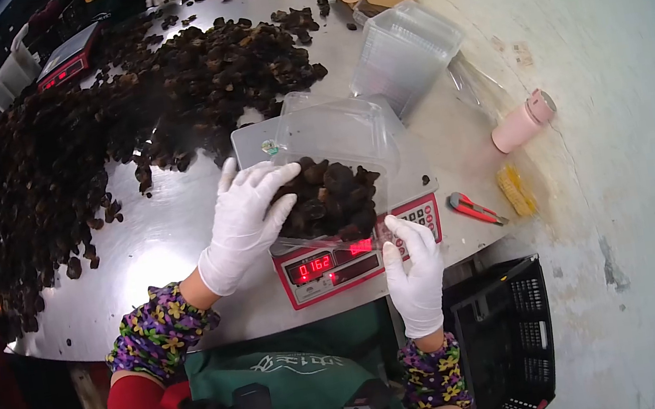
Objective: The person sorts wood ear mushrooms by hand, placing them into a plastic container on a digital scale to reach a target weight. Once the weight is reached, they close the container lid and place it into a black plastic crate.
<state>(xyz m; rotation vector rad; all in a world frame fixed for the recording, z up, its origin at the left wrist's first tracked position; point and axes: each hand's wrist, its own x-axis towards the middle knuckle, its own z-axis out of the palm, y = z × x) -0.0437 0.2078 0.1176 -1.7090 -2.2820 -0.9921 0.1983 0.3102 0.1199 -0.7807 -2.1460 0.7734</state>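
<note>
A clear plastic box of dark brown dried mushroom-like pieces sits over a red electronic scale whose display reads 0.162. My left hand, in a white glove, reaches over the box's left side. Its fingers and thumb are apart, with their tips at the pieces. At the near right corner of the box is my right hand, gloved as well, its thumb and forefinger closed about the edge. The lower part of the box covers some of the scale's front panel.
A large heap of dark pieces spreads over the metal table. Stacked clear boxes, a pink bottle, a red cutter knife and a yellow item lie right. A black crate stands below; another scale is far left.
</note>
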